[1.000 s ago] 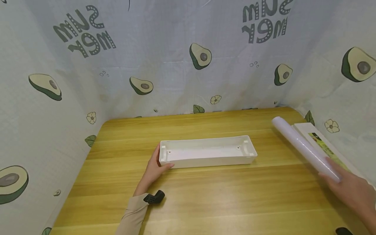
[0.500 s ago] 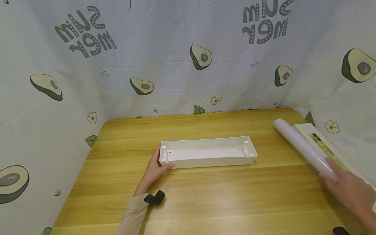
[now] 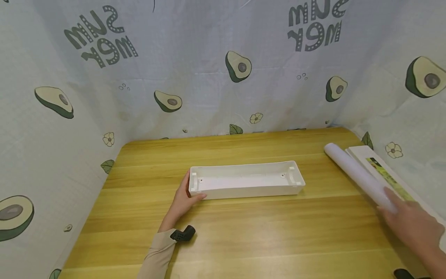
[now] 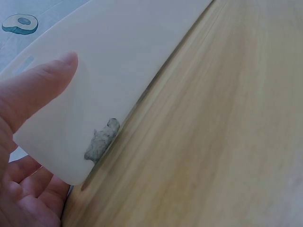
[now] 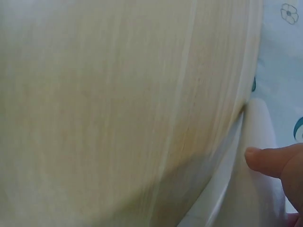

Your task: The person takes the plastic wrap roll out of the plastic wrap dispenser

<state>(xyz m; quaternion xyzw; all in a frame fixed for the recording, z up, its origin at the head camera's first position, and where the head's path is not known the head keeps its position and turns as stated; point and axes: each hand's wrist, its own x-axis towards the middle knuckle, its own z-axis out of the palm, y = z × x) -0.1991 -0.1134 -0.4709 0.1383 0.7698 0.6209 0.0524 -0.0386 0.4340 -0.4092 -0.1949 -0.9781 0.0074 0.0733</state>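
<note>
A long, shallow white plastic tray [image 3: 251, 192] with raised walls and small fittings inside each end lies on the wooden table. My left hand [image 3: 182, 199] grips its left end, thumb on the near wall and fingers behind. The left wrist view shows that thumb flat against the tray's smooth wall [image 4: 118, 52], above a grey smudged patch [image 4: 102, 142] near the bottom edge. Over at the table's right side, my right hand [image 3: 411, 223] holds the near end of a white roll [image 3: 355, 172]. The right wrist view has the thumb [image 5: 265, 161] lying across the roll [image 5: 258, 125].
Right beside the roll lies a flat white box [image 3: 360, 153] with a green label, along the right edge of the wooden table [image 3: 261, 236]. A fabric curtain [image 3: 205, 69] printed with avocados hangs round the back and both sides.
The right hand has lowered the roll slightly, its far end shifting a little toward the person and closer to the white box. The left hand and tray have stayed put.
</note>
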